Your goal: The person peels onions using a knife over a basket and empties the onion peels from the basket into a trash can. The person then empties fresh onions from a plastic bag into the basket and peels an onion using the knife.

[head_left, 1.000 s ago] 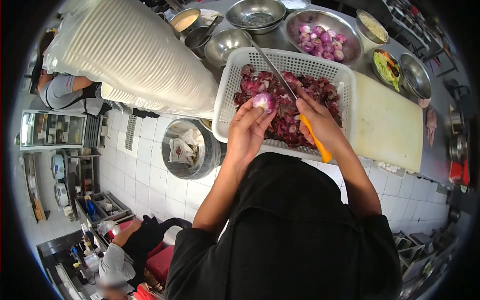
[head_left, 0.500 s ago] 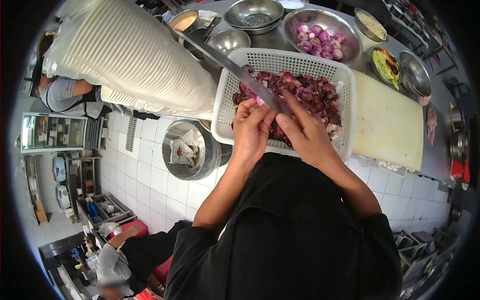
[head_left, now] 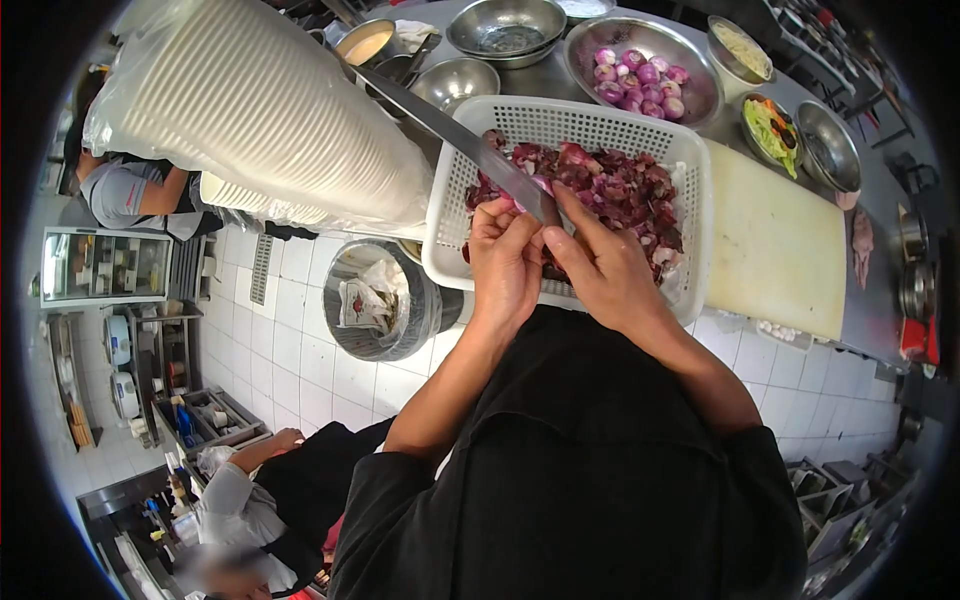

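Trimming or peeling seems in hand, your left hand (head_left: 507,258) pinching a mostly hidden onion (head_left: 542,184) over the basket (head_left: 600,122) at twelve o'clock, your right hand's (head_left: 615,272) fingers grasping the knife (head_left: 455,133), tip toward ten, so the next move calls for fingertips clear.

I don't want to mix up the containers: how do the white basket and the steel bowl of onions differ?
The white basket is roughly rectangular with perforated sides; the steel bowl is round and solid. The basket holds a heap of dark red skins, the bowl whole purple-and-white onions. The left hand and right hand are over the basket; the bowl stands beyond its far edge. Both are open-topped.
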{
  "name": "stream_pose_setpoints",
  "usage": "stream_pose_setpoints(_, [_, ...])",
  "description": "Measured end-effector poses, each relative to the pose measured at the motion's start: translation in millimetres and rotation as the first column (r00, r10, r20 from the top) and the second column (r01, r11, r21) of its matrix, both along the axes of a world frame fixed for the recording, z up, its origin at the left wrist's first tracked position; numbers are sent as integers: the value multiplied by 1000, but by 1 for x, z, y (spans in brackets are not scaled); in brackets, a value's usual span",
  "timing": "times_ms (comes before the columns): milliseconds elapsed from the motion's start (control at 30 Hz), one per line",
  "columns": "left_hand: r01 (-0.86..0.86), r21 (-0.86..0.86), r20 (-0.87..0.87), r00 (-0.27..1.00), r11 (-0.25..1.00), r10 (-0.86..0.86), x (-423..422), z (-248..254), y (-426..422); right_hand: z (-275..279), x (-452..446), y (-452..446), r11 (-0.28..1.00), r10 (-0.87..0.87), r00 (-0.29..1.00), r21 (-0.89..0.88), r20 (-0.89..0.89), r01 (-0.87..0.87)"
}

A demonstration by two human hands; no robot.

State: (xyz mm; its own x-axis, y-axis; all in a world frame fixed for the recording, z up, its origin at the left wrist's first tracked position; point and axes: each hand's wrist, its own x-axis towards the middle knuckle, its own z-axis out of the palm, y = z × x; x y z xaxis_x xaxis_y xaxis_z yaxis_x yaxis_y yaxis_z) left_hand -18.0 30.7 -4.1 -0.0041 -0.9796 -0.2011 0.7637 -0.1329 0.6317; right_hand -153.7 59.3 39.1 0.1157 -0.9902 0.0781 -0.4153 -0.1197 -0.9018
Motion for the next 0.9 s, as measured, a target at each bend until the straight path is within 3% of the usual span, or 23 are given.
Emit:
stream_pose_setpoints(167, [9,-13,-27,1000,1000,-9,2,-8,-1,-24,4,-5,983,-62,995,-167,84,75])
stream_pose_setpoints(267, [61,7,-74,995,998,-60,4,-10,-4,-19,-3,-7,986,-100,937,163,336,47])
stream_pose_setpoints(367, [170,34,-152,975,985,-163,8,-3,-5,-9,-26,-17,863,-222,850,502,478,-57])
stream_pose_setpoints(500, [283,16,-212,938,959,-274,15,-7,-7,-7,-42,-25,821,-275,865,571,421,-17])
stream_pose_setpoints(633, [271,37,-186,947,962,-260,14,-6,-8,-12,-39,-18,868,-231,900,496,370,18])
stream_pose_setpoints(700, [239,36,-116,965,970,-234,13,-7,-8,-12,-36,-15,917,-178,910,399,374,16])
stream_pose_setpoints(900, [194,-14,55,980,981,-193,8,-10,-7,-9,-43,-18,838,-141,952,545,272,-32])
